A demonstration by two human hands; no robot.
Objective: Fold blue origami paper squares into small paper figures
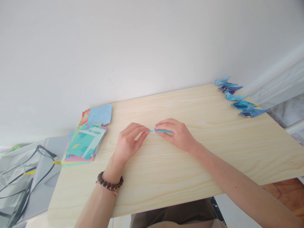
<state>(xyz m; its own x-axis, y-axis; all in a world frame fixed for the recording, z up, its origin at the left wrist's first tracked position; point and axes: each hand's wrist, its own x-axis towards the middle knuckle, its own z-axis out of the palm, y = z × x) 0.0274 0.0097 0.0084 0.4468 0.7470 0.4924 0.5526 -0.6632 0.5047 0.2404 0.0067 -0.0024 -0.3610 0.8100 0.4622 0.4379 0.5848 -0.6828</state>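
Observation:
Over the middle of the table, a narrow folded piece of teal and purple paper (163,130) is held between my two hands, seen nearly edge-on. The fingertips and thumb of my left hand (131,137) pinch its left end. My right hand (175,133) grips the other end, with the fingers above and the thumb below. Part of the paper is hidden behind the right fingers, so its full shape does not show.
Patterned paper sheets (86,142) lie stacked at the table's left, with a creased blue sheet (99,114) behind them. Several folded blue paper figures (239,95) line the far right edge. A clear box with cables (21,177) stands beyond the left side. A wall rises behind the table (180,177).

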